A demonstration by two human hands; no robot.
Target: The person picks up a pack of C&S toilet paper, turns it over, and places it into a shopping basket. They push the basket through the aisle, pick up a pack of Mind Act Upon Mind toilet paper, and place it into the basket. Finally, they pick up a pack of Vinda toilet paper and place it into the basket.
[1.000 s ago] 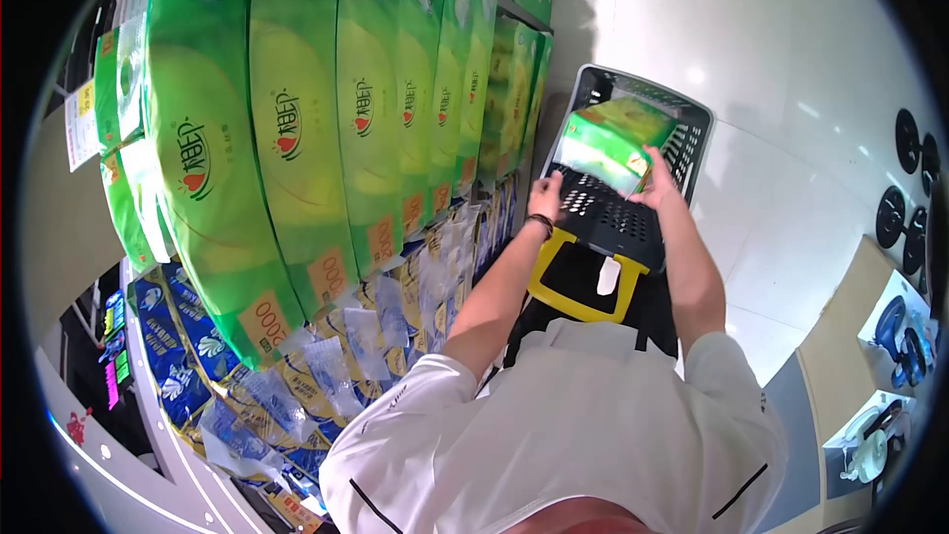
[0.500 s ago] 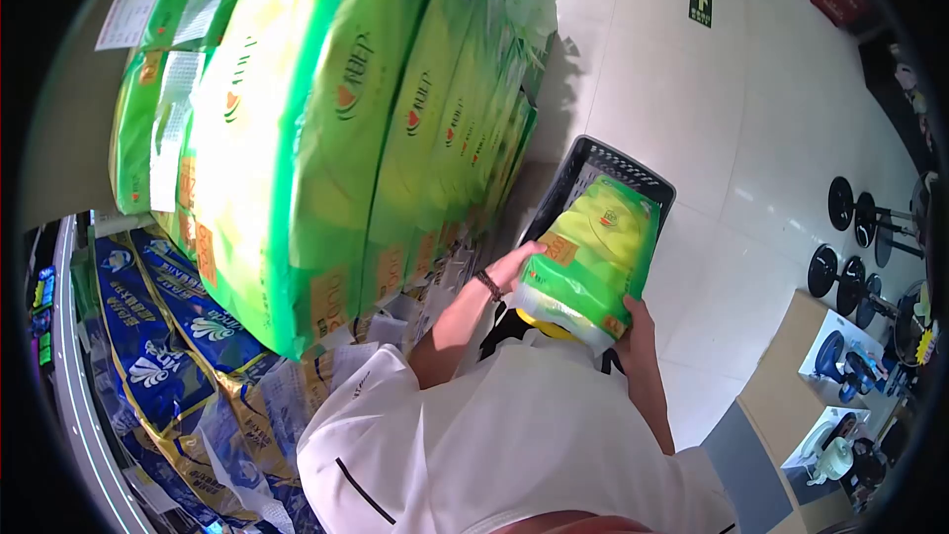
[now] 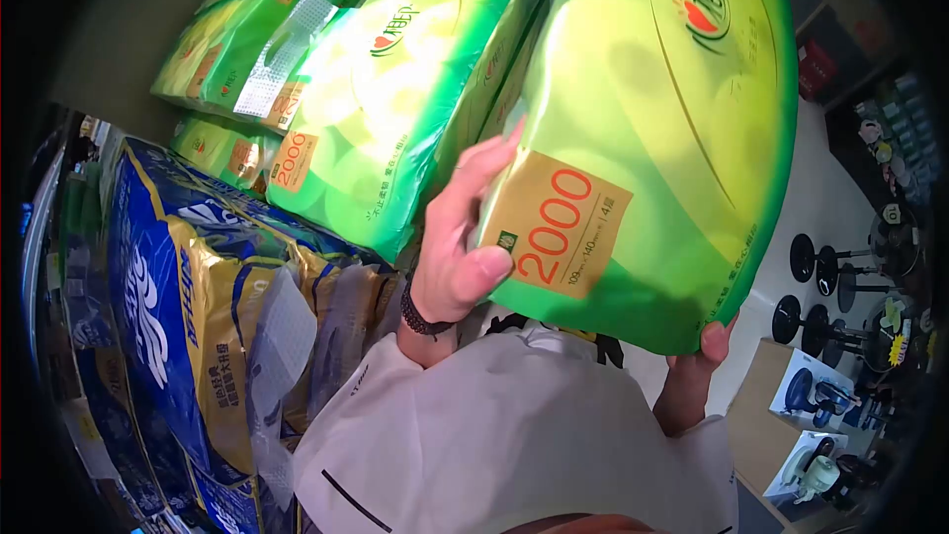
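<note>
A large green and yellow pack of toilet rolls (image 3: 652,138) is held up close to the camera, its orange label reading 2000. My left hand (image 3: 460,237) grips its left edge, thumb on the front beside the label and a dark bracelet on the wrist. At the lower right corner, my right hand (image 3: 697,366) holds the pack from below; only part of its fingers shows. Just left of my left hand stands a matching green toilet roll pack (image 3: 395,69) on the shelf, with more behind it.
Blue and gold paper packs (image 3: 188,307) fill the lower left, beneath the green ones. At the right are black round-based stands (image 3: 806,257) and display boxes (image 3: 811,386) with small appliances. Pale floor tiles (image 3: 811,168) lie between the shelves.
Both hands have lifted the green pack from over the black basket up towards the camera. The basket is no longer visible, and the view has shifted closer to the shelf.
</note>
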